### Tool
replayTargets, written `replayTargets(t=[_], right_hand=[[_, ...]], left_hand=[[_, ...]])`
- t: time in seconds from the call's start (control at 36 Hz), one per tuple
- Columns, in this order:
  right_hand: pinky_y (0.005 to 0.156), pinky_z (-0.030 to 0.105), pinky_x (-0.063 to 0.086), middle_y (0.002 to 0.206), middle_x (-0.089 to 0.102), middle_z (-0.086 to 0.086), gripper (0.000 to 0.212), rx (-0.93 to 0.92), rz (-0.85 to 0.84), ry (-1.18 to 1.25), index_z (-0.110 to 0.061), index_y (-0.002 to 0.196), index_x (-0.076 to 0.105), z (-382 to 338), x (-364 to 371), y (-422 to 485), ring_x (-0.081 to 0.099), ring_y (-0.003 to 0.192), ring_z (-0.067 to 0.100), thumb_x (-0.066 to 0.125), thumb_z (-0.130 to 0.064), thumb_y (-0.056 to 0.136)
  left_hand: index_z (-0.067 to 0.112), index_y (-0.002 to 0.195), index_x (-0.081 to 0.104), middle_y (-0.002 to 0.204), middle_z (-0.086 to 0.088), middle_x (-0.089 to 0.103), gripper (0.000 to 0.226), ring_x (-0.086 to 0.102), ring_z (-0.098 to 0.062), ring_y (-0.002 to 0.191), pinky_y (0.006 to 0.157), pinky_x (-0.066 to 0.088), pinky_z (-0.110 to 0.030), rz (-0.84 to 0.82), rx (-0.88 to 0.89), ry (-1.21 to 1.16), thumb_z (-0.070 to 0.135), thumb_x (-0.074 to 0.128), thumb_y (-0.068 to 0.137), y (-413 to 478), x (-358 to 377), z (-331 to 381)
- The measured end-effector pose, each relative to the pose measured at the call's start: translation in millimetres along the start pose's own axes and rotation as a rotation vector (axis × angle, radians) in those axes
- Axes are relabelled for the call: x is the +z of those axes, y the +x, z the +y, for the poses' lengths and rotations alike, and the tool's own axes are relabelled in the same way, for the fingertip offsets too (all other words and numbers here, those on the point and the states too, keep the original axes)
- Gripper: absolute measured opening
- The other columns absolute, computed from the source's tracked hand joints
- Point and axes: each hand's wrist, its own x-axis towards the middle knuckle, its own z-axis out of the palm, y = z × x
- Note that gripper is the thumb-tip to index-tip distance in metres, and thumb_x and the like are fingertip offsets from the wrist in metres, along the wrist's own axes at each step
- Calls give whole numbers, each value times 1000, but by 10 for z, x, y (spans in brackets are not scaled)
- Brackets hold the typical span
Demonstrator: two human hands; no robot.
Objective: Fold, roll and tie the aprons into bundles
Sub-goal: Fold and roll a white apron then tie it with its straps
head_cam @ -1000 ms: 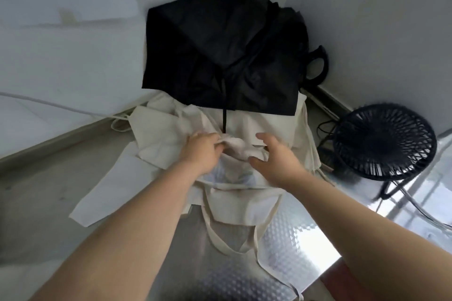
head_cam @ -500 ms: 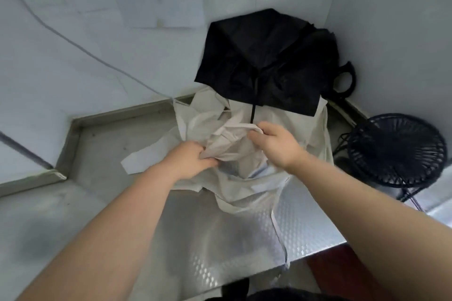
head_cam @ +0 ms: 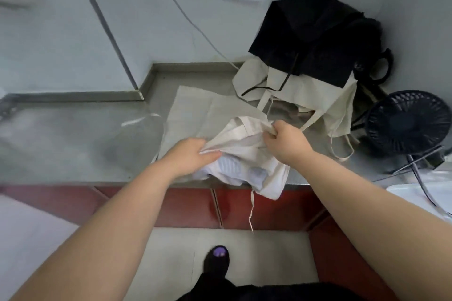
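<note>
A cream apron (head_cam: 244,144) hangs crumpled between my hands above the front edge of the steel counter (head_cam: 85,139). My left hand (head_cam: 188,157) pinches its left edge, and my right hand (head_cam: 285,139) grips a bunched fold on its right. A thin tie (head_cam: 251,212) dangles from it past the counter edge. Part of the cream cloth (head_cam: 193,110) still lies flat on the counter behind. Further back right, more cream aprons (head_cam: 300,90) lie in a heap under a black apron (head_cam: 310,36).
A black desk fan (head_cam: 408,122) stands at the right on the counter, its cable trailing forward. A white cable (head_cam: 195,27) runs down the back wall. Red cabinet fronts (head_cam: 186,205) sit below the counter. My foot (head_cam: 217,261) is on the pale floor.
Both hands have pulled the cream apron off the heap, toward me and to the counter's front edge. The view has tilted down and drawn back, showing the cabinets and floor.
</note>
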Motion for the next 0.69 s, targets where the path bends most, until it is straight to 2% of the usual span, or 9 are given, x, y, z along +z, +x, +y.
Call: replayTargets(t=[0.06, 0.14, 0.25, 0.31, 0.36, 0.44, 0.53, 0.61, 0.69], right_hand=[[84, 37, 42, 120, 54, 10, 52, -39, -65, -65, -18, 135, 34, -117, 74, -61, 51, 109, 34, 55, -26, 89], [94, 41, 31, 128, 51, 5, 74, -153, -49, -256, -38, 145, 16, -343, 168, -175, 45, 118, 31, 58, -45, 84], [88, 37, 25, 118, 60, 2, 45, -295, -29, -445, -33, 127, 46, -570, 306, -233, 47, 115, 29, 47, -56, 88], [76, 31, 26, 96, 61, 3, 24, -406, -34, -333, -22, 94, 54, -712, 383, -237, 54, 103, 29, 46, -44, 94], [68, 28, 25, 83, 53, 8, 24, -426, -51, -102, -14, 78, 47, -839, 463, -246, 54, 91, 30, 46, -28, 97], [65, 28, 24, 89, 55, 18, 14, -395, -97, 47, 1, 88, 53, -984, 588, -272, 50, 91, 31, 43, -8, 95], [65, 32, 26, 89, 55, 15, 13, -289, -132, 118, -1, 91, 50, -1059, 783, -328, 49, 86, 27, 39, -6, 94], [65, 33, 27, 86, 54, 11, 10, -176, -141, 165, -7, 88, 46, -1074, 911, -320, 48, 84, 26, 39, -9, 94], [67, 30, 35, 92, 56, 9, 20, -110, -242, 180, -5, 96, 54, -1109, 955, -321, 51, 89, 24, 51, -24, 93]], left_hand=[[29, 67, 55, 71, 14, 58, 22, 53, -2, 69, 56, 37, -4, 12, 24, -68, 29, 68, 86, -123, -60, 12], [26, 81, 65, 78, 17, 65, 12, 56, 13, 66, 58, 39, -2, -37, 19, -197, 22, 75, 79, -279, -110, 6], [22, 95, 69, 88, 12, 69, 21, 61, 2, 78, 68, 43, -10, -129, -34, -213, 35, 73, 80, -448, -209, -66], [22, 89, 67, 82, 12, 65, 28, 58, -3, 74, 65, 41, -17, -186, -118, -124, 49, 65, 83, -532, -315, -185], [23, 82, 64, 79, 10, 64, 39, 58, -7, 73, 66, 43, -20, -287, -235, -43, 61, 60, 80, -619, -397, -335], [19, 96, 65, 102, 1, 67, 63, 63, -16, 95, 83, 47, -26, -403, -373, -11, 73, 64, 64, -751, -437, -600], [17, 95, 62, 88, 4, 66, 36, 63, -12, 82, 62, 46, -18, -443, -475, -123, 48, 71, 78, -841, -421, -824], [12, 110, 62, 88, 2, 67, 46, 65, -11, 76, 57, 48, -17, -373, -489, -165, 42, 74, 76, -841, -419, -973], [12, 112, 63, 99, -1, 68, 56, 65, -17, 90, 78, 52, -24, -340, -500, -106, 48, 77, 71, -820, -399, -1174]])
